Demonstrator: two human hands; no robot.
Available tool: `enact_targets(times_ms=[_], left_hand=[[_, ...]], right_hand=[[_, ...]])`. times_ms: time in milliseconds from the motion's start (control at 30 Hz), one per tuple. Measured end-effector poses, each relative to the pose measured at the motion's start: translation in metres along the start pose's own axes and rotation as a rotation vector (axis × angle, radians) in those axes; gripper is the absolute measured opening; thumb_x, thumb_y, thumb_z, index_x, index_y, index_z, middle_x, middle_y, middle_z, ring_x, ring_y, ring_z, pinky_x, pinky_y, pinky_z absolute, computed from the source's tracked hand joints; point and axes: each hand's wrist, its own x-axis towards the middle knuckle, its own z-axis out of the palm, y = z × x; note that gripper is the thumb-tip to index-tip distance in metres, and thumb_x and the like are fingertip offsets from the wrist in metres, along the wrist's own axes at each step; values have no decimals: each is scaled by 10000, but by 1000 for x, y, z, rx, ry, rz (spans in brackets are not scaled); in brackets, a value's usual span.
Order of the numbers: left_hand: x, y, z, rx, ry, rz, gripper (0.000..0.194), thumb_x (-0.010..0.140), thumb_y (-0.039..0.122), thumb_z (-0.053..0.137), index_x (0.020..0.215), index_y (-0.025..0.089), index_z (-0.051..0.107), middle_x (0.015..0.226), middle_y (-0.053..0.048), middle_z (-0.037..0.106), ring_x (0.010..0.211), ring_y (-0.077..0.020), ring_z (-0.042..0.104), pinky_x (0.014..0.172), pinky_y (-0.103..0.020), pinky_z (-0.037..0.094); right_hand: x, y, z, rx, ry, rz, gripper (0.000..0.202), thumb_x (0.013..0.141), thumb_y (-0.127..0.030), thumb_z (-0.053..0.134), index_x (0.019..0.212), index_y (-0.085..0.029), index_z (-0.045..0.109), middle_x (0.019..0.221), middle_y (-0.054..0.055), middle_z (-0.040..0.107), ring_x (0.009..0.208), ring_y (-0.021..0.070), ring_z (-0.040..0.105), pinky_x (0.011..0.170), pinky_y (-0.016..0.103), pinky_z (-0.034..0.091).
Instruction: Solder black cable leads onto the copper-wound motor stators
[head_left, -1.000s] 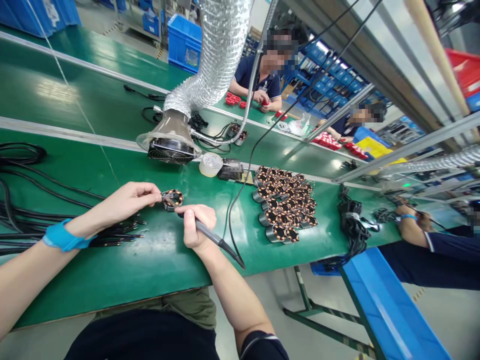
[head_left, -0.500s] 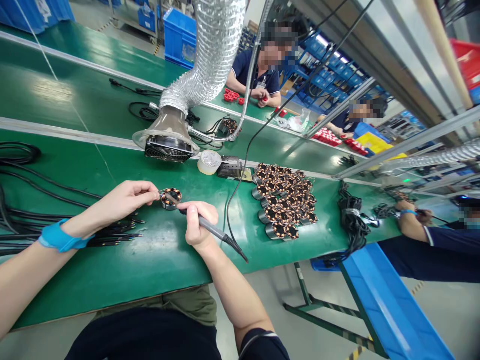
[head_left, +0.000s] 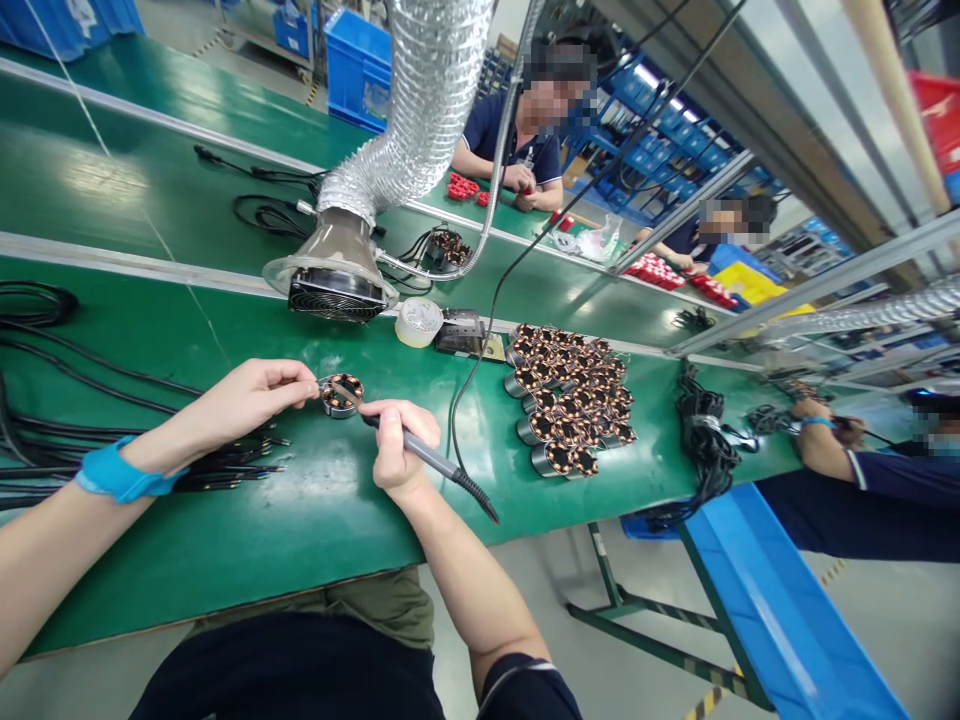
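Observation:
A motor stator [head_left: 343,408], a metal ring with copper windings inside, sits on the green bench in front of me. At its left rim my left hand [head_left: 274,387] is closed in a pinch on what looks like a thin wire, mostly hidden by the fingertips. My right hand [head_left: 405,440] is wrapped round the grey and black handle of a soldering iron [head_left: 431,457]. The iron points left, its tip end over the stator; exact contact is too small to tell. Black cables [head_left: 225,475] with stripped ends lie under and beside my left wrist.
Many more stators [head_left: 574,400] stand grouped to the right. A fume extractor fan [head_left: 337,295] hangs behind the work, near a tape roll [head_left: 418,322]. The iron's cord [head_left: 474,375] runs up across the bench. Bundled cables [head_left: 703,430] lie farther right; co-workers sit opposite and at right.
My right hand and the soldering iron have shifted very slightly to the right. My left hand and the stator are almost unmoved.

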Motion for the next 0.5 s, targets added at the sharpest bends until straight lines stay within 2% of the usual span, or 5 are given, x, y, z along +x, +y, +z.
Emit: enact_targets(times_ms=[300,400,500], left_hand=[[-1,4,1,-10,-21,-24,361,798,519,601,730,164,613,641,21,494,602,-132,407,571,-250,301],[0,3,0,-14,-16,-24,369,789,529,611,733,164,617,655,13,511,626,-143,426,584,-253,299],[1,1,0,-25,-14,-41,372,790,539,612,751,169,622,656,14,513,612,-139,404,572,-256,274]], right_hand=[[4,1,-1,23,54,-38,409,958,-317,346,750,-212,682,687,37,701,596,163,667,615,301,553],[13,7,-7,15,155,-9,376,971,-316,372,824,-190,694,704,46,691,625,172,669,639,307,555],[28,19,-14,-30,272,52,361,995,-332,371,939,-169,689,824,75,707,751,188,691,739,321,562]])
